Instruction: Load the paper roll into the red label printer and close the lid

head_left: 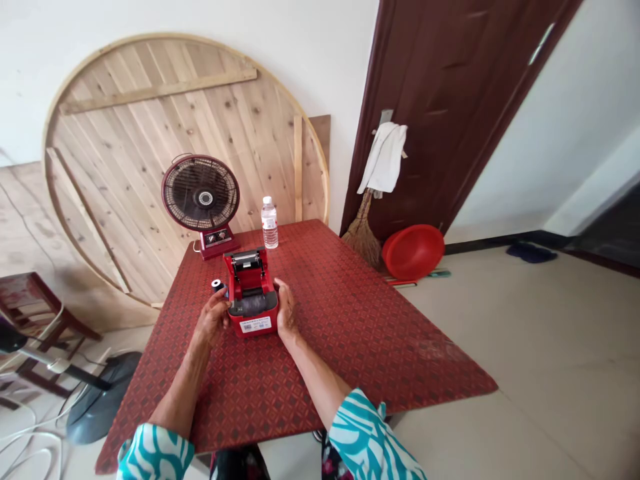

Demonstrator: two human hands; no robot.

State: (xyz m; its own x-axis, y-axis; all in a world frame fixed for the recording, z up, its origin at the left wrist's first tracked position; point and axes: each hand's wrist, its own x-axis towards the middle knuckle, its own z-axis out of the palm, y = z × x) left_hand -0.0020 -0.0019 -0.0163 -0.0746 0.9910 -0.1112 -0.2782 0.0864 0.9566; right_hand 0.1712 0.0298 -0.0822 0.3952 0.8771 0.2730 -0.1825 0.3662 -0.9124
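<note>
A small red machine (256, 325) with a black top edge and a white label stands on the red patterned table (350, 320), its lid raised and its inside showing. My right hand (287, 311) lies along the machine's right side, fingers wrapped round that edge. At the left side is my left hand (214, 315), its fingers curled together against the machine's corner; whether they pinch anything small cannot be made out. Just beyond my left fingers sits a small roll (217, 285) with a white end and dark side.
A fan (201, 193) and a water bottle (269, 223) stand at the table's far side. Behind leans a large round wooden board (240, 133). Right of the table are a broom (364, 233) and a red basin (414, 251); a chair (40, 320) is at left.
</note>
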